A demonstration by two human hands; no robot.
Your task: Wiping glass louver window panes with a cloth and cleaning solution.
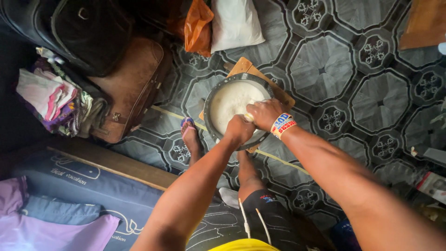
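A white filled sack (236,23) is lying on the patterned floor tiles (371,93) at the top of my view. An orange plastic bag (197,28) is resting against its left side, touching it. A small printed packet (433,185) in red and white is lying at the far right edge.

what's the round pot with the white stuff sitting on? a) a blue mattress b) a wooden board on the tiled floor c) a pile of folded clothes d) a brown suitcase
b: the pot rests on a wooden board whose corners stick out from under it on the patterned tiled floor, while both hands, left hand and right hand, grip a pale handle over its near rim.
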